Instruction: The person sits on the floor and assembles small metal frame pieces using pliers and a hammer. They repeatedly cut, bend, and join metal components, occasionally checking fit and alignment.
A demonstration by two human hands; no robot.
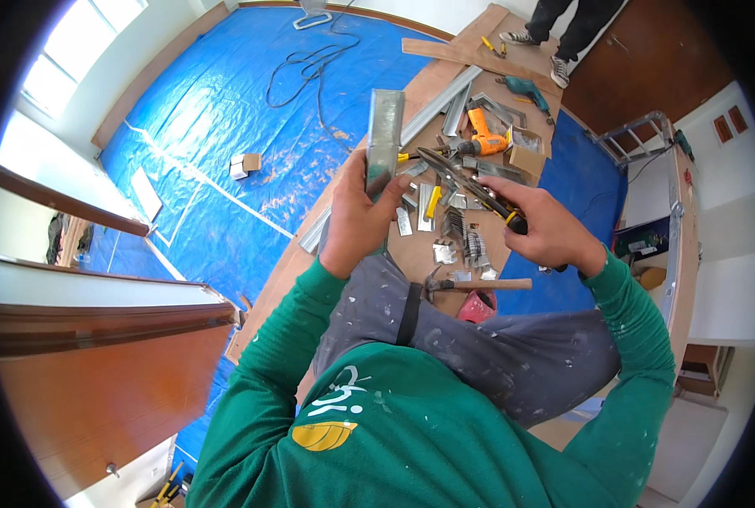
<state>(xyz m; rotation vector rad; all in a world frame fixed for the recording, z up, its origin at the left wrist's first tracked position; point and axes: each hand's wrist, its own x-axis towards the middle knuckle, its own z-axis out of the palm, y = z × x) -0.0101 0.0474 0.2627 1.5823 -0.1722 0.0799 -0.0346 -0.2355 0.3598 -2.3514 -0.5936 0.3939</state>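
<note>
"So, what does the left hand have?"

"The left hand (356, 216) is wrapped around the lower end of a silvery metal piece (386, 123), thumb on its right side. That piece stands nearly upright, raised in front of the person above the wooden board (280, 275)."

"And the right?"

"The right hand (547, 222) is closed around the black-and-yellow handles of a pair of snips (466, 182). The dark blades slant up and to the left, their tip near the metal piece. Whether the blades are parted, I can't tell."

"What lies beyond the hands?"

"Plenty, all on the board: an orange drill (482, 127), with an open cardboard box (527, 161) just to its right, and a teal power tool (526, 91) farther back. Long metal profiles (441, 106) lie to the left of the orange drill."

"Anything closer to the lap?"

"A hammer (492, 284), its wooden handle pointing right, and a yellow-handled tool (433, 201) among metal offcuts."

"Who's that at the far end?"

"Another person, only dark trouser legs (555, 25) and sneakers (521, 38) showing. Blue sheeting (217, 110) covers the floor on the left."
</note>
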